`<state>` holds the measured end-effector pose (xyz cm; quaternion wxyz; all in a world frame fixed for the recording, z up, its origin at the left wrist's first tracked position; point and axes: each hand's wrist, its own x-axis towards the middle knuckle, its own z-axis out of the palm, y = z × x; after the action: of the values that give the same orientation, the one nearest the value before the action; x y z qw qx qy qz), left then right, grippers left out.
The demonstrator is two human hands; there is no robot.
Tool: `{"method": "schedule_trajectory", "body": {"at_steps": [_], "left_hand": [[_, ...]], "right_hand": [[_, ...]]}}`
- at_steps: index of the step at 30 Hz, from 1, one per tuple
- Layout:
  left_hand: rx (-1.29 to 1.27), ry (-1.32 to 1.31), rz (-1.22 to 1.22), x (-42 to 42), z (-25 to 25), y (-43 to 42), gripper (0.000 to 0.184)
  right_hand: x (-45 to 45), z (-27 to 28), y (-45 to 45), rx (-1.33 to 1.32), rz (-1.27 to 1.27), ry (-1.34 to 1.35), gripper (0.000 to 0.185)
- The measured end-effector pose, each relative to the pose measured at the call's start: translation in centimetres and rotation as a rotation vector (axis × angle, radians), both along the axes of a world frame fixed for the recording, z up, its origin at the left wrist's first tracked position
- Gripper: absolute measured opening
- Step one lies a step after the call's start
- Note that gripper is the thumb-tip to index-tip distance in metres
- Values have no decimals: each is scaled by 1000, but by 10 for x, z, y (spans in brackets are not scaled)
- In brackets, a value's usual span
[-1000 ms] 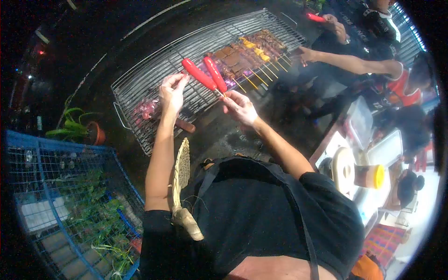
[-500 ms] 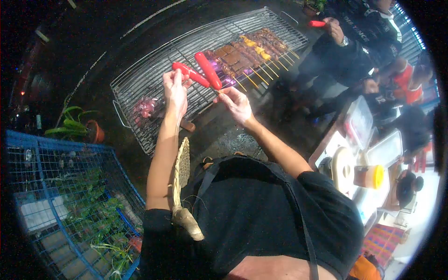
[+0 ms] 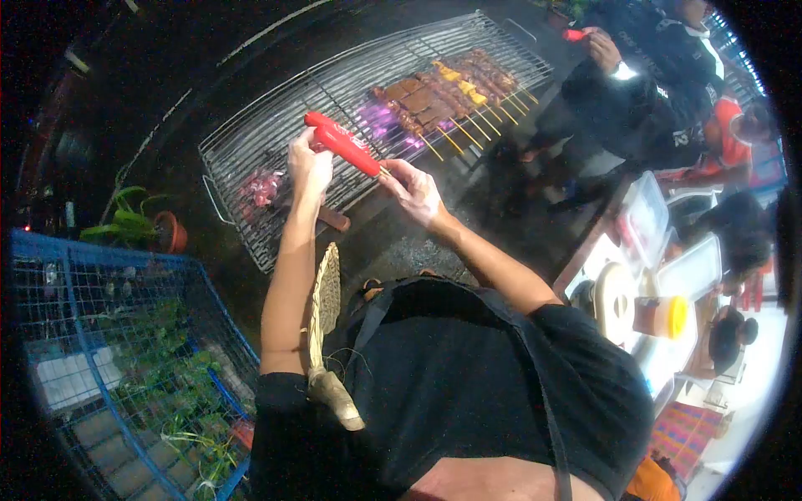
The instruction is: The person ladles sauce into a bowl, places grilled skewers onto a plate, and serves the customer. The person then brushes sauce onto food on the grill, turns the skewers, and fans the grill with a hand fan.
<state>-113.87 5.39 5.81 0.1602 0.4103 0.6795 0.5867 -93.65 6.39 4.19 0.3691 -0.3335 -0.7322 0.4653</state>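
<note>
Two red hotdogs on sticks are held side by side over the near edge of the grill. My left hand is closed on them near their upper-left end, its fingertips partly hidden behind the red casing. At the lower-right end, my right hand pinches the short stick ends between thumb and fingers. Below the hotdogs lies a wire grill grate. Meat skewers, some with yellow pieces, rest on its right half. A woven fan is tucked by my left arm.
Glowing coals show under the grate's left end. A blue wire fence stands at lower left, near a potted plant. On the right, a table holds plastic containers and a yellow-lidded jar. Another person's hand holds something red.
The two hotdogs were spread apart and now lie together, nearly parallel. My right hand has shifted slightly down with the stick ends. The other person's hand has tilted its red item.
</note>
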Motion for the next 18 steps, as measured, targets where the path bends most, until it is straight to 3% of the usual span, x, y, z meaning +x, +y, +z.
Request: {"method": "schedule_trajectory", "body": {"at_steps": [3, 5, 8, 9, 11, 13, 18], "left_hand": [[22, 188, 17, -12, -7, 2, 16], [51, -185, -123, 1, 22, -10, 16], [64, -70, -246, -11, 30, -15, 18], [65, -268, -312, -15, 33, -15, 13], [57, -311, -411, -27, 34, -16, 12], [32, -270, -443, -34, 42, -18, 10], [-164, -84, -462, -39, 61, -21, 14]], "right_hand": [[4, 9, -2, -53, 18, -78, 21], [5, 10, -2, -105, 72, -66, 18], [5, 16, -2, -191, 141, -47, 14], [6, 18, -1, -225, 161, -43, 14], [5, 2, 7, -257, 204, 26, 15], [7, 3, 10, -288, 247, 95, 17], [11, 9, 14, -141, 230, -103, 24]]}}
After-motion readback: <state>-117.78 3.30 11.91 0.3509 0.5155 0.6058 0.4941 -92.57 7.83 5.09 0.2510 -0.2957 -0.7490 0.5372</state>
